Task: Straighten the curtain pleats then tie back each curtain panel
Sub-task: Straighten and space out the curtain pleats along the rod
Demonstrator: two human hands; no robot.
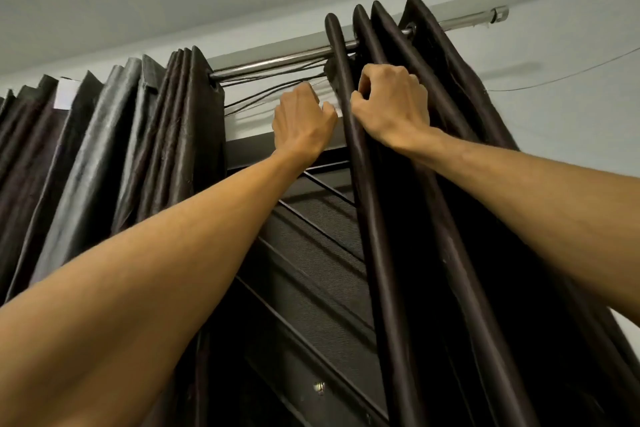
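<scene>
Both hands are raised just below the rod (277,62), close together on either side of a single fold.

Furthest left, the left panel (104,149) hangs bunched on the rod in uneven folds and is not tied back. Between the two panels, dark cables (263,87) run just under the bare stretch of rod. The left hand (303,121) sits beside them with its fingers curled and its thumb against the edge of the leading pleat (360,184). Whether it actually holds cloth cannot be told.

The right hand (391,104) grips that pleat from the other side, thumb and fingers curled round it near the top. The right panel (467,218) falls behind it in long rounded folds and is also untied. A thin wire (571,74) trails across the wall past it.

The likely trouble is snagging. The left knuckles are very near the cables, so a sideways tug on the pleat could hook one and pull it loose. A hard downward pull could also strain the eyelets or the rod's fixing. The smooth cloth may slip from a light pinch and leave the fold crooked.
</scene>
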